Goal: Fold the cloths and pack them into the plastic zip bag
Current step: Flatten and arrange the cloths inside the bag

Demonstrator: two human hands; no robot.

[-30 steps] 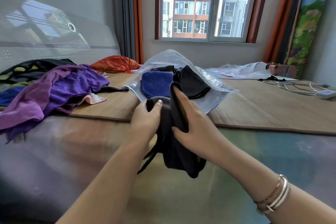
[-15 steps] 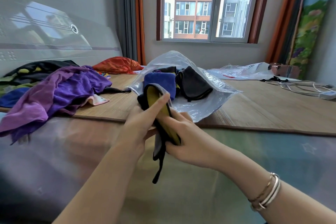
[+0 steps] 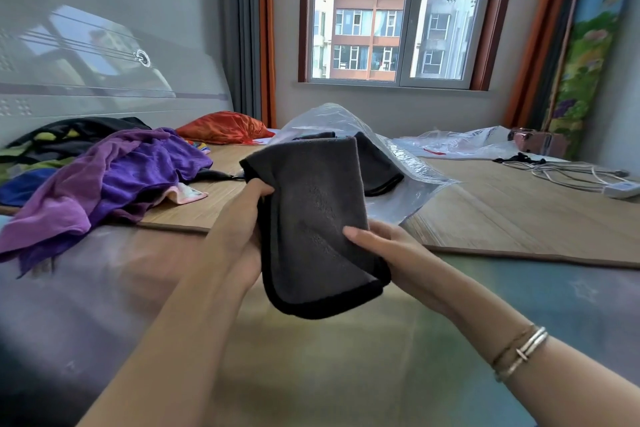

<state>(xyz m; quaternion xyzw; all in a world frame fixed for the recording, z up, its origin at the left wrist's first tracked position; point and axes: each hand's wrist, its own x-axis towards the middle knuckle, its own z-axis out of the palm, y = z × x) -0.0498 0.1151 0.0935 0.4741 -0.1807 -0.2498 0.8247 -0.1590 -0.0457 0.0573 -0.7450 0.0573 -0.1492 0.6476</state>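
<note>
Single wide-angle view from head height, facing forward and slightly down across a bed [image 3: 519, 212] toward a window [image 3: 394, 14] at upper centre of the frame. Very near: forearms entering from the lower edge, both hands mid-frame. Far wall and curtains bowed by lens distortion at the frame edges.

White cables [image 3: 568, 174] on bamboo mat [image 3: 519, 212]

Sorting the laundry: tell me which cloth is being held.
The dark grey cloth, held up between the left hand and right hand; the purple cloth lies unheld.
</note>
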